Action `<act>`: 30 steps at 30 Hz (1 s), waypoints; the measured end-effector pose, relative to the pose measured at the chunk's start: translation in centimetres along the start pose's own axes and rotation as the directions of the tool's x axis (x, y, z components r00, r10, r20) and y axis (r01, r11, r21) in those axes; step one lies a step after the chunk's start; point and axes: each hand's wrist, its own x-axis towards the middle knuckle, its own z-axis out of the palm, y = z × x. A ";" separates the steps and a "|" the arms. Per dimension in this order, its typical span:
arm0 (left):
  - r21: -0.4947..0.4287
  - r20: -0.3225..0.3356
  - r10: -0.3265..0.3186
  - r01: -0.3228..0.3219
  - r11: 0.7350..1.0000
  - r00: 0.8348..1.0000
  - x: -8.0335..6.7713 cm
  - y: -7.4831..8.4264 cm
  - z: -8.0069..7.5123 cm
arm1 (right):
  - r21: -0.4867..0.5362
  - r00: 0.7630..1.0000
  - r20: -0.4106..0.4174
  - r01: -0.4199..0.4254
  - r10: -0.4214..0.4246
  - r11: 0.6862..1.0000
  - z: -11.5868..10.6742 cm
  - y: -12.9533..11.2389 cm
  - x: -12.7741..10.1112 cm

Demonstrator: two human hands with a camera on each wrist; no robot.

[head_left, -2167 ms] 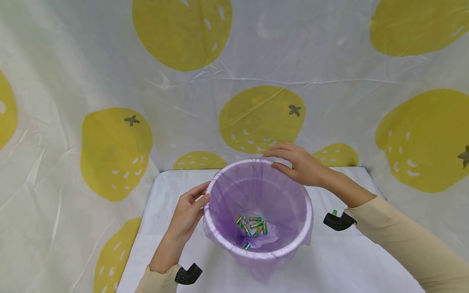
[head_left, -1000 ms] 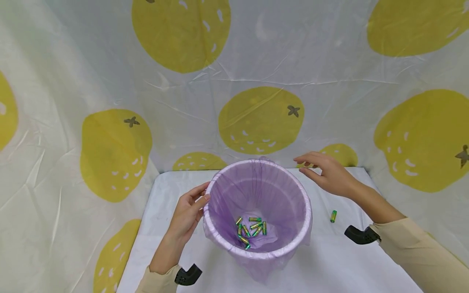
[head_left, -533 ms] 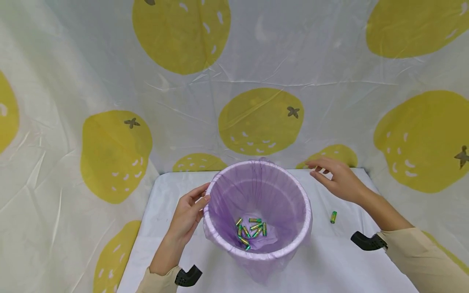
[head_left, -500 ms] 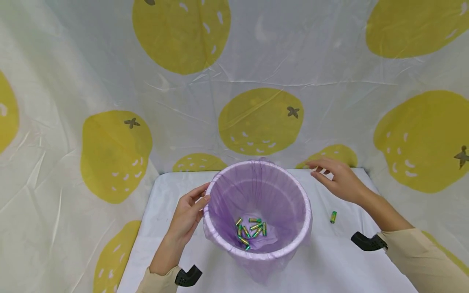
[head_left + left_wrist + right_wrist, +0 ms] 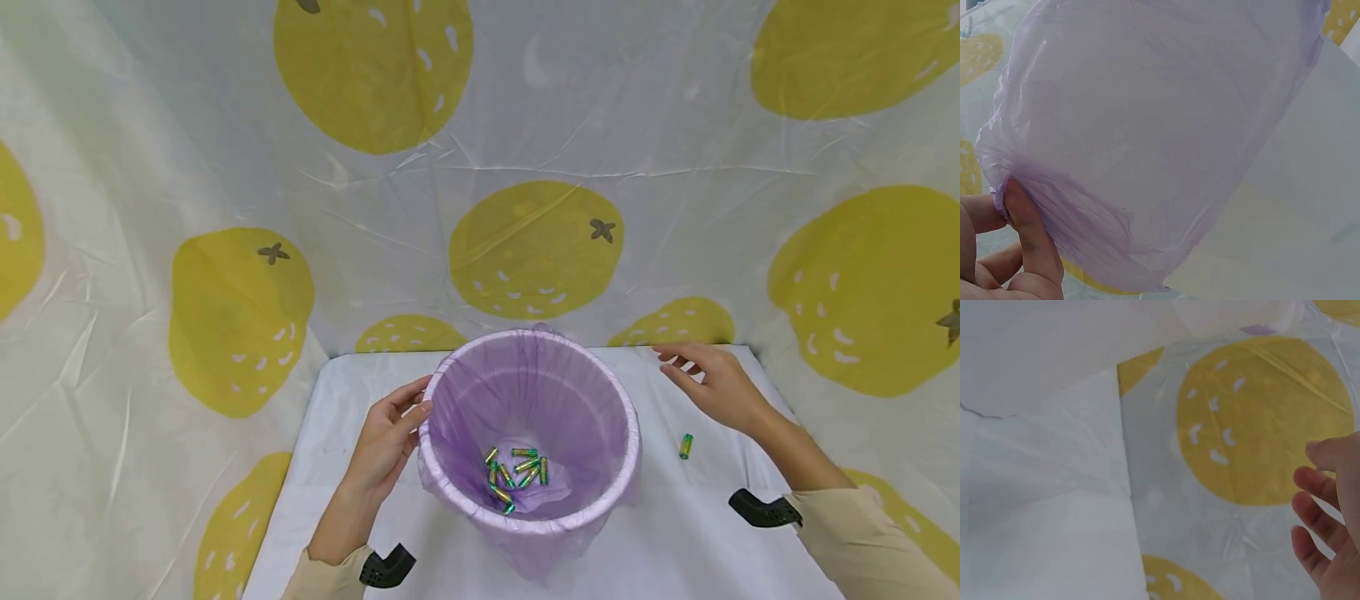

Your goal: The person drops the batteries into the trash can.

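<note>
A white trash bin [image 5: 634,433] stands mid-table, lined with a thin purple bag [image 5: 555,375] folded over its rim. On the bag's bottom lie several green-and-gold batteries [image 5: 527,465]. My left hand [image 5: 386,442] grips the bin's left rim through the bag, thumb on top. In the left wrist view its thumb and finger pinch the bag's folded edge, and the hanging bag [image 5: 1147,125] fills most of the picture. Right of the bin, my right hand [image 5: 720,387] hovers with relaxed, slightly bent fingers, holding nothing. One more battery [image 5: 686,446] lies on the table just below that hand.
A white cloth covers the table [image 5: 352,375]. Behind and beside it hangs a pale curtain [image 5: 375,233] printed with large yellow fruits. Black wrist mounts [image 5: 763,508] sit at both beige sleeves [image 5: 862,533].
My right hand has left the bin's back rim and moved right and down towards the loose battery, now uncovered. One more battery shows fully in the bin. My left hand has stayed put.
</note>
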 end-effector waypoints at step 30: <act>-0.012 0.002 -0.004 0.004 1.000 1.000 0.0 0.1 0.1 | 0.032 0.921 0.003 -0.389 0.389 0.921 5.4 6.4 -7.6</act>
